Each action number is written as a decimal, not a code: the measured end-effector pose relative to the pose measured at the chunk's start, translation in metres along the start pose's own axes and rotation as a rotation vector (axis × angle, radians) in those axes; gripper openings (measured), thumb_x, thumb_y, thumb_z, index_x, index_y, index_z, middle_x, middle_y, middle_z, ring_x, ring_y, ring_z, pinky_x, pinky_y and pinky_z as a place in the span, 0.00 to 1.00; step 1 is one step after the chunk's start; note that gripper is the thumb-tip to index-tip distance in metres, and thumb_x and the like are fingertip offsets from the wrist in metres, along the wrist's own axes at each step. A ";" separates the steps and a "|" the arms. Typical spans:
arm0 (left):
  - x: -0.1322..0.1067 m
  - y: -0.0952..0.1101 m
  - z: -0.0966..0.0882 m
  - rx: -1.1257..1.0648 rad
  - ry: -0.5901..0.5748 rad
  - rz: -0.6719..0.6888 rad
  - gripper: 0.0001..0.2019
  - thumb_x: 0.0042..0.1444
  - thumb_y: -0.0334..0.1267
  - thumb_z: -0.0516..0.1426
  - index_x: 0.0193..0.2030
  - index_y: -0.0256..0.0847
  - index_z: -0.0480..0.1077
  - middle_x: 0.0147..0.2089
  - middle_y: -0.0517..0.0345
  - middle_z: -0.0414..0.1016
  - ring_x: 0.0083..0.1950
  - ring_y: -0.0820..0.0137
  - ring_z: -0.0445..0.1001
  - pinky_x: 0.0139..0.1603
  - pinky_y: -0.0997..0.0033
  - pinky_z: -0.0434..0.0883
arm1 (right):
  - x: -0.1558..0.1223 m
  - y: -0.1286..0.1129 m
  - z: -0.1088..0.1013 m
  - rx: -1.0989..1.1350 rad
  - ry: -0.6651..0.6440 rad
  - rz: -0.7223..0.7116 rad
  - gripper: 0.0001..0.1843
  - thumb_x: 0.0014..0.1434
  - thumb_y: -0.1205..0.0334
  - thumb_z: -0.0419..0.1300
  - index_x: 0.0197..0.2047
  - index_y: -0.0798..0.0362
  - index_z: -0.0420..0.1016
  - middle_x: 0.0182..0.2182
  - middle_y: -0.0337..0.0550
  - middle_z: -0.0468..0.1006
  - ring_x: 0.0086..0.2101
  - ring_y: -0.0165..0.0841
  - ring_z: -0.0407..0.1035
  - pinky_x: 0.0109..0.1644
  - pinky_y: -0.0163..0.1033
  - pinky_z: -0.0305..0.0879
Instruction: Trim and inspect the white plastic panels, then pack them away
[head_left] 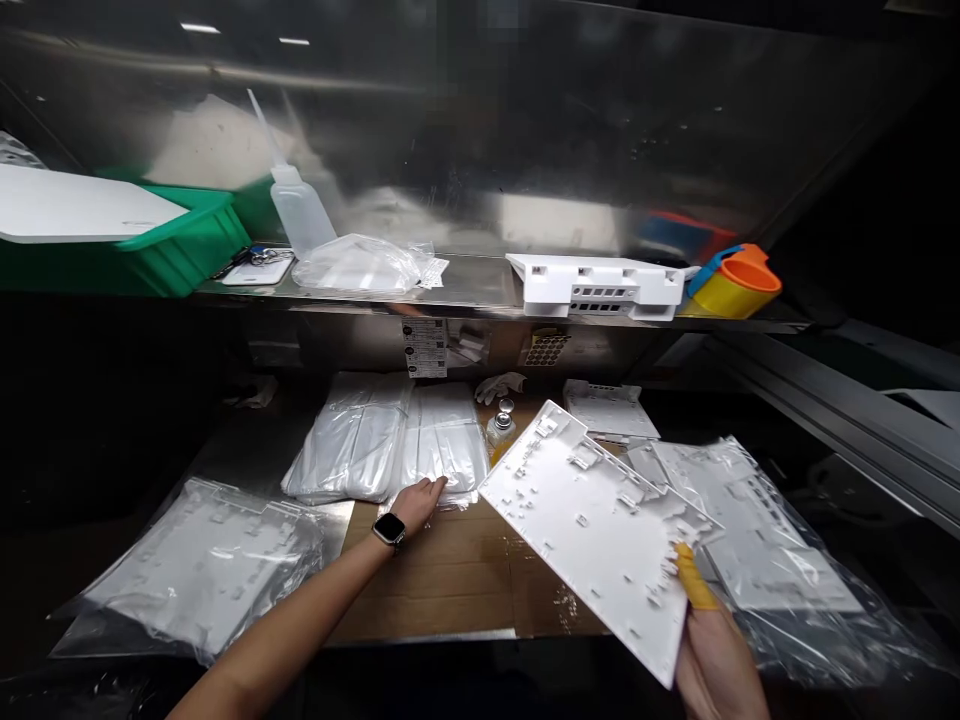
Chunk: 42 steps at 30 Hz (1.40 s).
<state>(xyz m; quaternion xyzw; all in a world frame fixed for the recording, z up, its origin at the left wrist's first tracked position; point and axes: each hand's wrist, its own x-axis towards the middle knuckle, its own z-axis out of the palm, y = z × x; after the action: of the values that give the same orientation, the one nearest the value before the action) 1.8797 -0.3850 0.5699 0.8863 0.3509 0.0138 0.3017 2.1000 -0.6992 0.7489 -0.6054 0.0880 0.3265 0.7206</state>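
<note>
Gripping white panel point(577, 540) between fingers of right hand point(716, 650), at near right corner; holding it tilted above brown cardboard point(435, 590), clipped side up. Reaching with left hand point(416, 508) to near edge of clear bags point(446, 435), at right pile of 2; cannot tell whether pinching any. Apparently at bag-picking step. Calling next, probably, for separating just 1 bag while keeping panel steady.

No text can be read, label sheet point(425, 348) included
</note>
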 end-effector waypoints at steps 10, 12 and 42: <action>0.041 -0.017 -0.026 -0.433 -0.010 -0.137 0.13 0.65 0.44 0.61 0.49 0.37 0.73 0.44 0.55 0.78 0.40 0.67 0.78 0.44 0.59 0.78 | 0.001 0.014 -0.016 0.039 0.050 -0.048 0.37 0.58 0.54 0.69 0.68 0.49 0.67 0.48 0.42 0.85 0.52 0.44 0.78 0.58 0.49 0.77; 0.049 -0.022 -0.030 -0.520 -0.037 -0.153 0.12 0.65 0.43 0.61 0.48 0.37 0.73 0.43 0.55 0.78 0.40 0.68 0.78 0.42 0.61 0.78 | 0.000 0.016 -0.016 0.055 0.039 -0.053 0.37 0.57 0.55 0.69 0.68 0.50 0.67 0.49 0.42 0.85 0.52 0.44 0.78 0.58 0.49 0.77; 0.051 0.016 -0.081 -0.065 0.267 -0.033 0.24 0.65 0.40 0.59 0.67 0.45 0.64 0.74 0.45 0.56 0.69 0.49 0.63 0.65 0.37 0.66 | 0.048 0.155 0.064 -0.631 -0.112 -0.655 0.30 0.61 0.36 0.57 0.47 0.57 0.78 0.37 0.55 0.85 0.36 0.43 0.80 0.37 0.39 0.75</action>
<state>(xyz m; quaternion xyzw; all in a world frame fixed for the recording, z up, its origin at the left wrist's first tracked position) 1.9092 -0.3195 0.6356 0.8604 0.4020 0.1379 0.2813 2.0306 -0.6134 0.6136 -0.7726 -0.2510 0.1243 0.5697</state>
